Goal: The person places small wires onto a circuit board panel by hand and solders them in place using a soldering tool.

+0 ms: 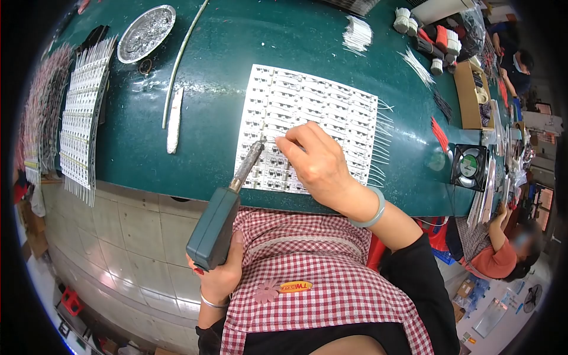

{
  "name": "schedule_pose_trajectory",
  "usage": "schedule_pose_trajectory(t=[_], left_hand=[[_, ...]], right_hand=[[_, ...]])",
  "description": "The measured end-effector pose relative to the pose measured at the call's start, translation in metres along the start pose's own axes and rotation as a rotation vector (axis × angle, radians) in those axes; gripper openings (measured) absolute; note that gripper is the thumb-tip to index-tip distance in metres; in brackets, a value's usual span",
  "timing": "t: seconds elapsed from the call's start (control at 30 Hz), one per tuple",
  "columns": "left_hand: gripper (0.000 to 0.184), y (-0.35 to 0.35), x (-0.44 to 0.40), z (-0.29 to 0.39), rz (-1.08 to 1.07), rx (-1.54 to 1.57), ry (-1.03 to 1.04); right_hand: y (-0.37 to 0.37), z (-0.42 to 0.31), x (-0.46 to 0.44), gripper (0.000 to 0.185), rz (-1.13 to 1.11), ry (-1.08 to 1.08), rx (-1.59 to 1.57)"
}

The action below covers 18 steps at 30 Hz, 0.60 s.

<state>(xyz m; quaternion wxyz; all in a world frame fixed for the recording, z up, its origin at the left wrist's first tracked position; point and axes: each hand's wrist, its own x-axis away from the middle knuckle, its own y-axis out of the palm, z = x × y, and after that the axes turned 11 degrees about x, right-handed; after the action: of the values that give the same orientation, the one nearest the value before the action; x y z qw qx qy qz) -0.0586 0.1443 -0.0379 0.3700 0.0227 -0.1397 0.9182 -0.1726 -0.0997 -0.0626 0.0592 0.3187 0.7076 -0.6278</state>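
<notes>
A white sheet of small circuit boards (319, 97) lies on the green table, with white wires (380, 145) sticking out along its right edge. My left hand (222, 273) is wrapped round the handle of a green soldering gun (214, 228). The gun's metal tip touches or hovers just over the left part of the sheet; I cannot tell which. Close to that tip, my right hand (316, 165) is held over the boards with thumb and fingers pinched together. Whatever is between those fingertips is too small to make out.
Left of the sheet are a white wrapped stick (175, 121), a long thin cord (180, 56) and an oval metal dish (147, 34). Stacked wired boards (86, 112) overhang the table's left edge. Wire bundles (357, 34), a carton (467, 97) and a fan (469, 167) stand right; co-workers sit beyond.
</notes>
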Motion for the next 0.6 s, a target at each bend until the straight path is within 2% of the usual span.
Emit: schedule_pose_trajectory(t=[0.13,0.27,0.6], left_hand=[[0.021,0.0,0.003,-0.002,0.022,0.003,0.002],[0.034,-0.009,0.01,-0.02,-0.085,0.009,0.102],[0.044,-0.007,0.006,-0.009,-0.075,0.095,0.075]], right_hand=[[-0.002,0.0,-0.001,0.024,-0.008,-0.007,0.008],[-0.002,0.0,-0.001,0.024,-0.012,-0.011,0.018],[-0.021,-0.001,0.005,0.031,-0.082,0.036,0.012]])
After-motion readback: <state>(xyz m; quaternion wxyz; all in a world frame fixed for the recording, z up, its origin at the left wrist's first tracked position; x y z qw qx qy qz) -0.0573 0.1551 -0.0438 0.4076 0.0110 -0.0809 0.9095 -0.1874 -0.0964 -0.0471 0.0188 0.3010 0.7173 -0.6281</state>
